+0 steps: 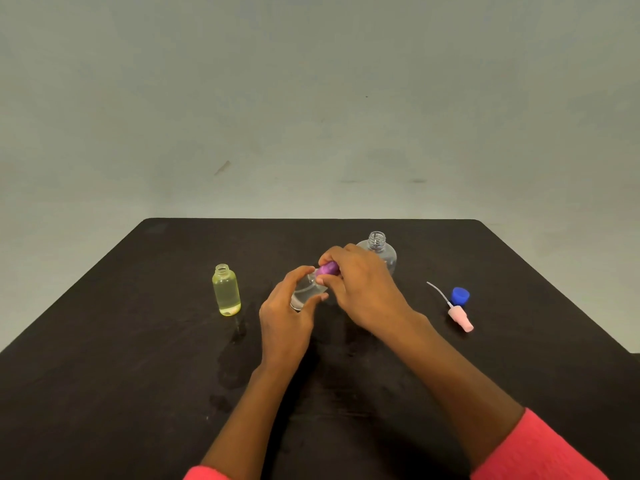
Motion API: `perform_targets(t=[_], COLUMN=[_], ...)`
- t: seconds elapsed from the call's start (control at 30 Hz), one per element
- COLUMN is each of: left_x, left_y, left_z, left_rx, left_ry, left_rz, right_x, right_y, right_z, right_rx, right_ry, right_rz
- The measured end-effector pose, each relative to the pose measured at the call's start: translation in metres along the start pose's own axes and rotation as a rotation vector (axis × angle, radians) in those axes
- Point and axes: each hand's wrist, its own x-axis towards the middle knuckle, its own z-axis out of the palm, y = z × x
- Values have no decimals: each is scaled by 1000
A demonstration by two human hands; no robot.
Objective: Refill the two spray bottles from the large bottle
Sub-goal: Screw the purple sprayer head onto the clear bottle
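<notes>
Two hands meet over the black counter [138,375]. The left hand [287,313] has its grip wrapped round a tilted small clear bottle [306,292], and the right hand [360,289] pinches its purple spray top [329,269]. The uncapped large bottle [379,247] stands just behind. The open yellow bottle [227,292] stands upright, apart at the left. A blue cap [460,295] and a pink spray head [460,318] lie at the right.

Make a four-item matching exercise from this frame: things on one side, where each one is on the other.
Things:
1. yellow bottle
2. purple top
3. pink spray top
4. small clear bottle

Places:
A. lying on the table beside the blue cap
B. gripped by the left hand
C. standing uncapped, untouched
D. pinched by the right hand

Pairs: 1-C, 2-D, 3-A, 4-B
</notes>
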Motion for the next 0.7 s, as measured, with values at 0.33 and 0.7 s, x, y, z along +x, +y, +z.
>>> perform_targets(t=[0.33, 0.7], left_x=[8, 8], left_y=[-3, -10], left_z=[-6, -6], left_rx=[-100, 5], left_ry=[161, 200], left_rz=[-248, -384], right_x=[-14, -36], right_y=[13, 92], right_z=[0, -43], right_rx=[229, -176], right_ry=[393, 133], right_rz=[-126, 334])
